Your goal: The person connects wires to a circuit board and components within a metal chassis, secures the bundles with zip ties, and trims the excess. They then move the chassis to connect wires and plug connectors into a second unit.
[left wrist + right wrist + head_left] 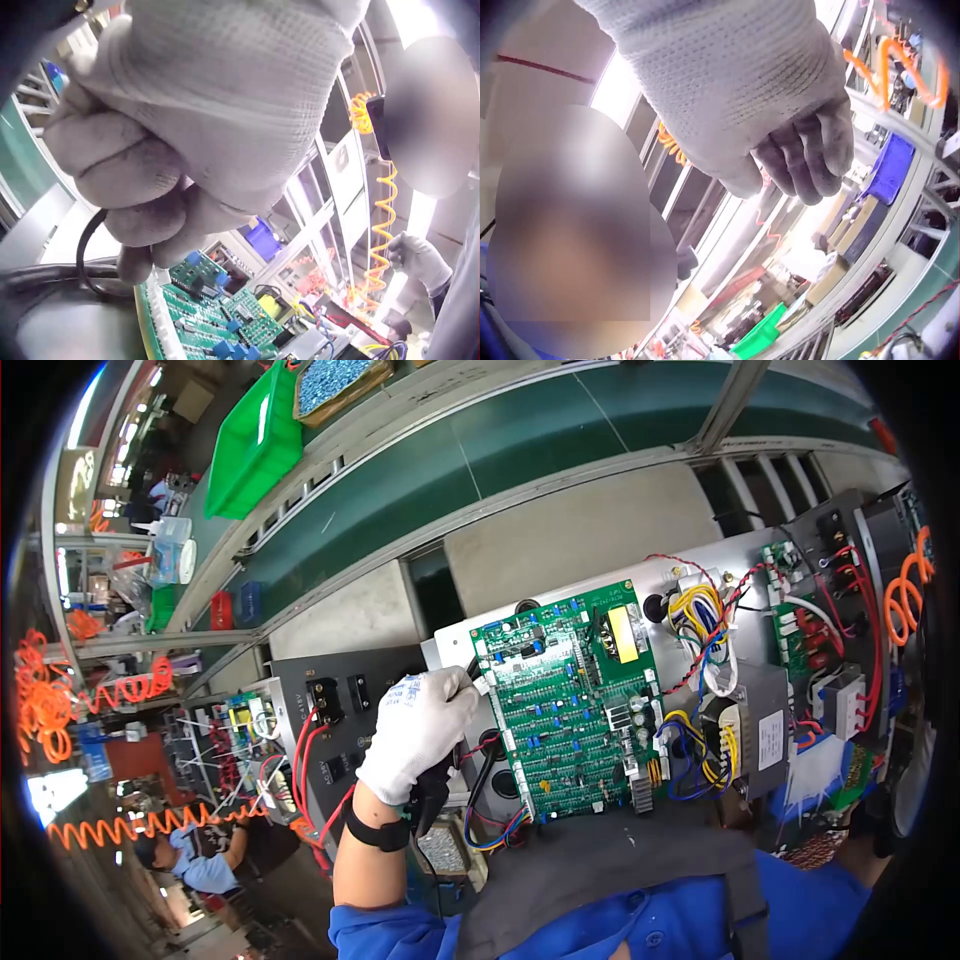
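A large green circuit board (570, 710) lies on a metal panel (455, 650). At its left edge the white-gloved left hand (422, 725) pinches a small white connector (483, 685). Curled fingers of that hand (202, 105) hide most of the connector in the left wrist view, with a black cable (84, 251) beside them and the board (202, 315) below. The gloved right hand (735, 97) is raised away from the board, fingers loosely bent, holding nothing; the left wrist view also shows it (421, 262) at the far right. The head view does not show it.
Bundled yellow, blue and white wires (700, 615) lie right of the board, near a grey metal box (760, 735). Left of it stands a dark panel (345, 660) with red cables. Behind are a green conveyor (520, 435) and a green bin (255, 450). Orange coiled hoses (150, 825) hang left.
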Demonstrator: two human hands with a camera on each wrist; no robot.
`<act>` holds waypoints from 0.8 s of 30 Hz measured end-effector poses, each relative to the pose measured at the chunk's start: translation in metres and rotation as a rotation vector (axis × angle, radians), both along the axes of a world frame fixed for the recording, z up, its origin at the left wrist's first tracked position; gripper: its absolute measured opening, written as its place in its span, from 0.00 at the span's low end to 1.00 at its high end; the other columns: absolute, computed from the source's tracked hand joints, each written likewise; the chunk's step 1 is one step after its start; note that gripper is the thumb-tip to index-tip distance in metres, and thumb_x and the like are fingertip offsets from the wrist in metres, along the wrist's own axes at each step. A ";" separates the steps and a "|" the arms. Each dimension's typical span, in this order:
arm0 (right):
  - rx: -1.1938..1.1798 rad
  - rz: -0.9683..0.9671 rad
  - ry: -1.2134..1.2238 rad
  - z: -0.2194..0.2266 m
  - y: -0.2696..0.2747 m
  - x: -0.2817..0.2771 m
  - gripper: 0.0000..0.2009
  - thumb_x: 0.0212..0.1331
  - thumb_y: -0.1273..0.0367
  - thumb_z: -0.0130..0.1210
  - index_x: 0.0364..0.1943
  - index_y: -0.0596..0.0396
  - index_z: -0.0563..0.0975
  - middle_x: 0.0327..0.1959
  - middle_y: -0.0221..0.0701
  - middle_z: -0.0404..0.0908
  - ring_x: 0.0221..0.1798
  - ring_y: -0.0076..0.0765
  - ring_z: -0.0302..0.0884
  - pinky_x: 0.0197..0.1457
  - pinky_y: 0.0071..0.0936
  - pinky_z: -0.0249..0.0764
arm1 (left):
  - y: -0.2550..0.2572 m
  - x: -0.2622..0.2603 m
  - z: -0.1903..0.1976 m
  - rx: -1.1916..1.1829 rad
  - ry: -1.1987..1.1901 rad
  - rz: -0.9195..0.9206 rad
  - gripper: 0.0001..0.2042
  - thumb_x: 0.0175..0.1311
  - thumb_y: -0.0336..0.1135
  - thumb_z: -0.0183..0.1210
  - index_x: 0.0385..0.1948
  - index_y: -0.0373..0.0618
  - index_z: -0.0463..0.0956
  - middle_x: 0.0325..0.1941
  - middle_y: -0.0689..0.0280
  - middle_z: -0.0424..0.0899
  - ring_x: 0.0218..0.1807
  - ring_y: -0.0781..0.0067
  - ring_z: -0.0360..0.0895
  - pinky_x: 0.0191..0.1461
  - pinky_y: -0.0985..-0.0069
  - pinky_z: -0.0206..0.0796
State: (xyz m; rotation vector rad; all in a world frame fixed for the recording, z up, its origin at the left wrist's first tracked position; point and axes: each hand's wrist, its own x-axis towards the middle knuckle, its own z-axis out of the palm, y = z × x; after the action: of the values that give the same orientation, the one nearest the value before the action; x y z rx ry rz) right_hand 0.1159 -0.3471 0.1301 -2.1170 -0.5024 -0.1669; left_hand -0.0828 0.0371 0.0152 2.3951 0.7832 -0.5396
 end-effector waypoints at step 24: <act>-0.027 -0.188 0.070 -0.079 -0.060 -0.003 0.17 0.71 0.66 0.43 0.55 0.63 0.73 0.55 0.41 0.76 0.58 0.34 0.73 0.65 0.29 0.66 | 0.005 0.038 0.013 0.008 0.307 -0.164 0.13 0.59 0.40 0.57 0.27 0.36 0.78 0.19 0.62 0.75 0.23 0.73 0.72 0.31 0.72 0.64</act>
State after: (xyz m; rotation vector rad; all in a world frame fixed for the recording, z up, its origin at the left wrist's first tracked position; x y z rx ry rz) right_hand 0.1129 -0.4072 0.0513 -2.1877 -0.2656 -0.1927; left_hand -0.0445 0.0421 0.0282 2.4286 0.7171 -0.9901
